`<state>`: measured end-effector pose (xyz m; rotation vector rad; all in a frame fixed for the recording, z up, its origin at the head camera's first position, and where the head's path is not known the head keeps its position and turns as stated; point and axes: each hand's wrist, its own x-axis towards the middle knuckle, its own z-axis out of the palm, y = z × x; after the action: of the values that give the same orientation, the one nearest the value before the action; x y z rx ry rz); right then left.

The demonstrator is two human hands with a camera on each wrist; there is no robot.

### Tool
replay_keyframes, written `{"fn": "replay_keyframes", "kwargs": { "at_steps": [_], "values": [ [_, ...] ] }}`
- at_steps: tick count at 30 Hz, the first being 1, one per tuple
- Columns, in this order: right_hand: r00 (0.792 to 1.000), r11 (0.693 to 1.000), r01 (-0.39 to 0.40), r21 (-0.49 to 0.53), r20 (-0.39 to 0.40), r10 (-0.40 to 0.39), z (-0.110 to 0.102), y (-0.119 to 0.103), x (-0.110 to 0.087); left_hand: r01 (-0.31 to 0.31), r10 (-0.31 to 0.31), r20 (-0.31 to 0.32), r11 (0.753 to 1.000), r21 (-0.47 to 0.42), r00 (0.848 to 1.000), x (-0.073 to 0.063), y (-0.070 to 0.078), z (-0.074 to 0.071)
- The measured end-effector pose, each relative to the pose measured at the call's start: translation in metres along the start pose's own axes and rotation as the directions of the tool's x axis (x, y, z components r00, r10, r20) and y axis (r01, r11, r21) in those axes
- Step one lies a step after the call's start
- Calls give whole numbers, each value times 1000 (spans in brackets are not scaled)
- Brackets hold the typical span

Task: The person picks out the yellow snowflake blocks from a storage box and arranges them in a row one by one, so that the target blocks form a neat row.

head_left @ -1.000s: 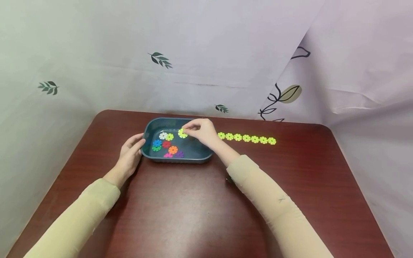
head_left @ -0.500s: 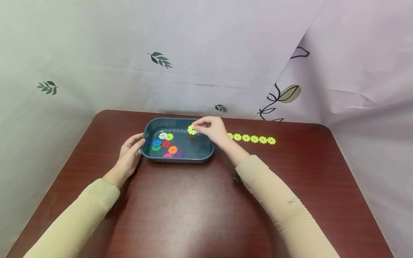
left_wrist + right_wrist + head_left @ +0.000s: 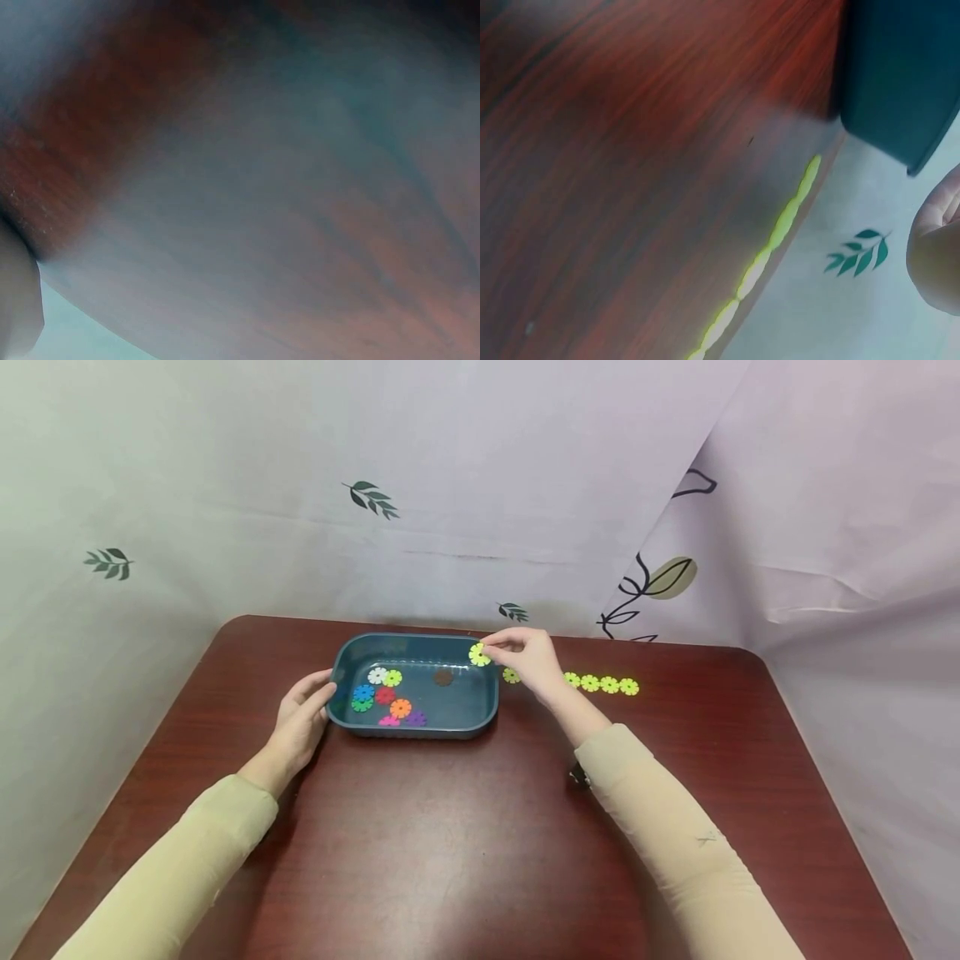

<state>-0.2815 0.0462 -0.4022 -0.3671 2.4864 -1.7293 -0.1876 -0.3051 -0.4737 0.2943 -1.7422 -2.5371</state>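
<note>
In the head view my right hand pinches a yellow snowflake disc between thumb and fingertips, over the right end of a dark teal tray. My left hand holds the tray's left end at the rim. Inside lie several loose discs, among them a white disc, an orange disc and a brown disc. To the tray's right a row of yellow discs runs along the table, its middle hidden behind my right hand. The left wrist view is mostly blurred.
The reddish-brown wooden table has its far edge close behind the tray. A pale fabric backdrop with leaf prints rises beyond it. In the right wrist view, the tray wall stands near the end of the yellow row.
My right hand has carried the yellow disc rightward, from over the tray's middle to its right rim. The brown disc in the tray has come into view. My left hand stays put.
</note>
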Motion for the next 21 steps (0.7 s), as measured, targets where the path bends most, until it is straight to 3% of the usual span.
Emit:
{"fn": "replay_keyframes", "kwargs": {
  "at_steps": [21],
  "values": [
    [992, 998, -61, 22, -109, 63, -59, 21, -10, -9, 9, 1, 1000, 10, 1000, 0, -1, 1]
  ]
}}
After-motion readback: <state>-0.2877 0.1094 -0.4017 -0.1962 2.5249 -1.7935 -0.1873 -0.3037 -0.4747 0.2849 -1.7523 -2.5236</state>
